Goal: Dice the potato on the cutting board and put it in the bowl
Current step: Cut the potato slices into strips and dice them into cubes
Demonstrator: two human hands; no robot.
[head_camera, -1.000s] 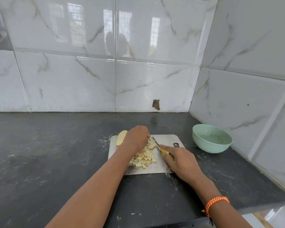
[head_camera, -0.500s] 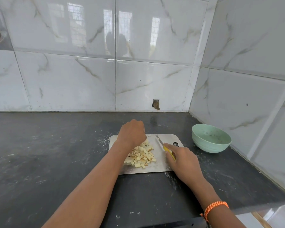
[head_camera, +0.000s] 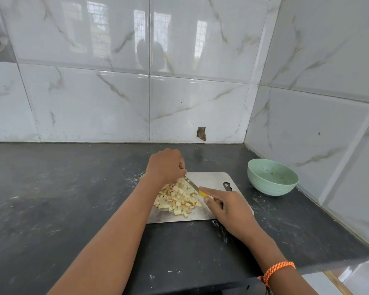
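Step in hand: dicing, judged to be near its end; most of the potato already lies cut in small pieces.
Cutting board [head_camera: 213,177]: metal, flat on the dark worktop [head_camera: 62,199], centre of the frame.
Potato pieces [head_camera: 178,199]: one loose pile on the left half of the board, between the two hands.
Uncut potato: any remaining piece is hidden under the left hand; whether one remains cannot be told.
Left hand [head_camera: 165,165]: at the upper left corner of the board, fingers curled down and pressed together at the top of the pile; what they hold, if anything, cannot be told.
Knife [head_camera: 192,184]: blade runs from the left fingertips down toward the right hand, along the right edge of the pile; yellow handle.
Right hand [head_camera: 228,207]: grips the knife handle, forefinger stretched along its top.
Bowl [head_camera: 272,176]: pale green, upright, on the worktop right of the board, apart from it, near the wall; holds no potato.
Next move, judged: finish any last cuts, then gather the pile and carry it right, over the board's edge, into the bowl.
Caution: loose cubes scatter easily; keep the blade clear of the left fingertips.
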